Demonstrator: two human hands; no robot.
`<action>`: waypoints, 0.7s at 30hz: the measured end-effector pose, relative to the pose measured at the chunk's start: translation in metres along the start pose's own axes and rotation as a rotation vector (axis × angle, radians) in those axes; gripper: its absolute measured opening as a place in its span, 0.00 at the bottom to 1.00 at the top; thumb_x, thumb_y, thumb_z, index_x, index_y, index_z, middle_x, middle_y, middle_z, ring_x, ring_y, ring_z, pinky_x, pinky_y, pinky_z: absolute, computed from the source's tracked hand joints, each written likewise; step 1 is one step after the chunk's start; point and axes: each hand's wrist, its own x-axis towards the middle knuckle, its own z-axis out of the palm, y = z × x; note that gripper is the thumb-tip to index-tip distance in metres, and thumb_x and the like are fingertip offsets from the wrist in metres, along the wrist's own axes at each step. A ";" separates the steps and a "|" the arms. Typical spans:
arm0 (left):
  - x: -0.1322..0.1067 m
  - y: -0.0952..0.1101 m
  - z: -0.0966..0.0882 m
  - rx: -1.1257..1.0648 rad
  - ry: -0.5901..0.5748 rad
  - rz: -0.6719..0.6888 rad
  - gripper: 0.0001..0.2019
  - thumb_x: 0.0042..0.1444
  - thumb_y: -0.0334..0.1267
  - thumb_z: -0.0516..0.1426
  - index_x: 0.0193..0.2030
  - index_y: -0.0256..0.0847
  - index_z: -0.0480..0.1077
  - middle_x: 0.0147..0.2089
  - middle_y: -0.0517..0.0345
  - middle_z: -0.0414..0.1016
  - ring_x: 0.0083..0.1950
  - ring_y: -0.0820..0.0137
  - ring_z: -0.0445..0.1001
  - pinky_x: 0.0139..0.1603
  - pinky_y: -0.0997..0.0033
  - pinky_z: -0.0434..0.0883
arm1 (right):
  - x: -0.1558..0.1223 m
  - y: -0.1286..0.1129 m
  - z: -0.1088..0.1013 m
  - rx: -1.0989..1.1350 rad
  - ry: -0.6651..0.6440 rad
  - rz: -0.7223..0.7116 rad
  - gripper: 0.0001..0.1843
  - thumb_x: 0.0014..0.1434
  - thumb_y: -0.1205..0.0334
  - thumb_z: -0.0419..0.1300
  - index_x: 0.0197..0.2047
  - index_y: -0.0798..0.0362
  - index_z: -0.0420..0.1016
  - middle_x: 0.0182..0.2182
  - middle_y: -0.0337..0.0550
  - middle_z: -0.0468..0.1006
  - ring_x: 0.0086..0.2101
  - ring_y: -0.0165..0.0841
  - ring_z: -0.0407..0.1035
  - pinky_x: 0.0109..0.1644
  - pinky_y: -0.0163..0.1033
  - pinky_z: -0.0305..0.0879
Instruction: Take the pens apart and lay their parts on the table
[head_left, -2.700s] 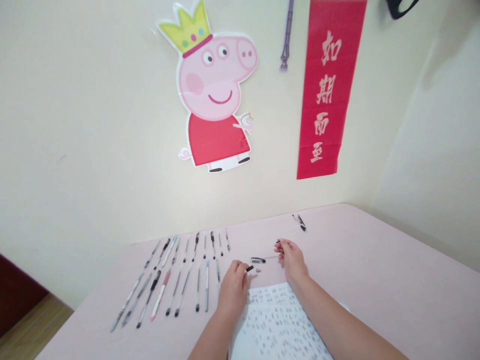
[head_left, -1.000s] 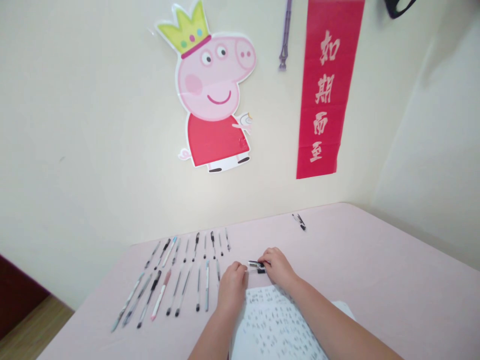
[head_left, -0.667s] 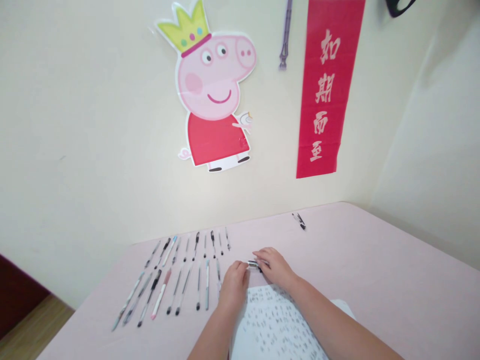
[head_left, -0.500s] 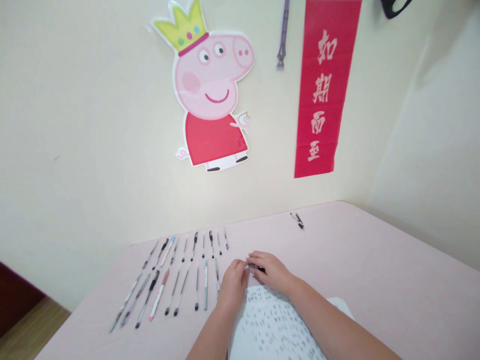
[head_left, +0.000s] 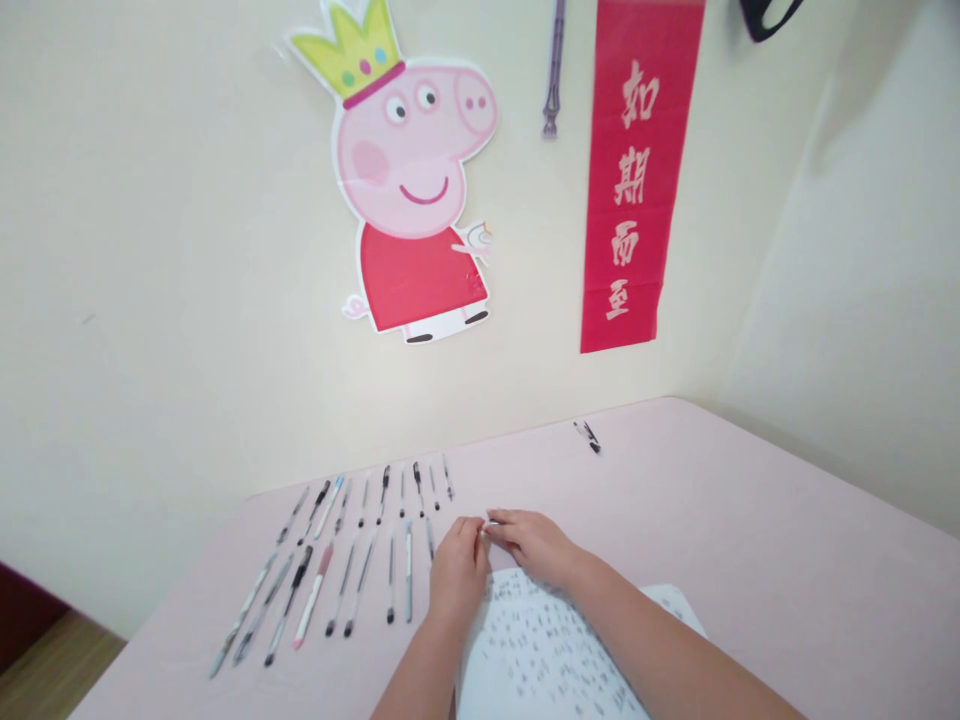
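Note:
Both hands meet just above the top edge of a sheet of handwritten paper [head_left: 540, 650]. My left hand [head_left: 459, 565] has its fingers bent and pinched near one end of a pen [head_left: 493, 523]. From the other side my right hand [head_left: 534, 543] closes over the same pen, hiding nearly all of it; only a small light sliver shows between the fingertips. A thin pen [head_left: 430, 540] lies just left of my left hand, partly covered by it.
Several pens and refills lie in two rows on the pink table [head_left: 750, 560], including a pink-and-white pen [head_left: 313, 597] and a black-capped pen [head_left: 289, 605]. Small dark pieces [head_left: 589, 437] lie at the back right. Behind stands a wall with a pig cutout [head_left: 420, 200] and red banner [head_left: 641, 180].
The pen's dark part, visible between my hands before, is now covered by my right fingers. My hands have moved slightly closer together. The view has shifted a little.

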 end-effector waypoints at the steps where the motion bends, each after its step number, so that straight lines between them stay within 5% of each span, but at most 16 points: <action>1: 0.000 0.000 0.000 0.004 -0.010 -0.007 0.11 0.56 0.29 0.46 0.41 0.40 0.67 0.40 0.53 0.71 0.41 0.68 0.70 0.43 0.68 0.66 | 0.000 -0.001 0.000 0.008 -0.002 0.001 0.21 0.56 0.69 0.51 0.52 0.46 0.71 0.56 0.40 0.66 0.53 0.35 0.63 0.58 0.40 0.56; 10: 0.000 -0.004 0.002 0.015 -0.033 -0.031 0.11 0.56 0.30 0.46 0.41 0.40 0.67 0.39 0.54 0.71 0.40 0.69 0.70 0.41 0.70 0.65 | 0.004 0.011 0.002 -0.054 0.040 0.091 0.19 0.58 0.66 0.51 0.51 0.47 0.72 0.55 0.41 0.67 0.52 0.37 0.65 0.58 0.40 0.57; 21: -0.001 -0.005 0.004 0.032 -0.089 -0.015 0.11 0.58 0.34 0.46 0.42 0.40 0.68 0.38 0.54 0.71 0.41 0.68 0.70 0.42 0.68 0.63 | 0.014 0.091 -0.036 -0.397 0.140 0.490 0.25 0.54 0.75 0.47 0.53 0.53 0.70 0.56 0.45 0.66 0.54 0.36 0.63 0.58 0.39 0.55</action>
